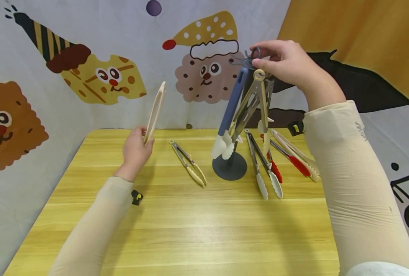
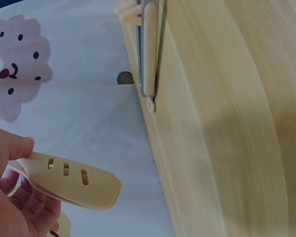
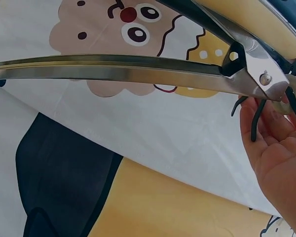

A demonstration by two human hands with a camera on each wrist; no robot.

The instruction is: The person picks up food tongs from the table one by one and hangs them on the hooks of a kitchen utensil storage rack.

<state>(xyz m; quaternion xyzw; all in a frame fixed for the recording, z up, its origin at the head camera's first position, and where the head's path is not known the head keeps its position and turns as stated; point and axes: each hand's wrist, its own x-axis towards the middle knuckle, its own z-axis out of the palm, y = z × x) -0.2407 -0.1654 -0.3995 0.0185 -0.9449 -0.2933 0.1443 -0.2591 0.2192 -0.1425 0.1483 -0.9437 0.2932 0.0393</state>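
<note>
My left hand (image 1: 137,151) grips cream tongs (image 1: 155,111) and holds them upright above the left part of the table. In the left wrist view the slotted end of these tongs (image 2: 79,180) points away from the thumb. At the top of a dark grey rotating-style utensil stand (image 1: 229,170), my right hand (image 1: 290,61) pinches the hooks between thumb and fingers. Blue-handled tongs (image 1: 233,101) with white tips hang from it. Metal tongs with a beige ring (image 1: 259,75) hang just below the right thumb; in the right wrist view their steel arm (image 3: 138,74) runs left from the hooks.
On the wooden table (image 1: 190,237), beige-tipped tongs (image 1: 189,165) lie left of the stand. Right of it lie white-tipped tongs (image 1: 259,165), red-tipped tongs (image 1: 297,165) and cream tongs (image 1: 290,147). A cartoon-printed cloth (image 1: 121,23) hangs behind the table.
</note>
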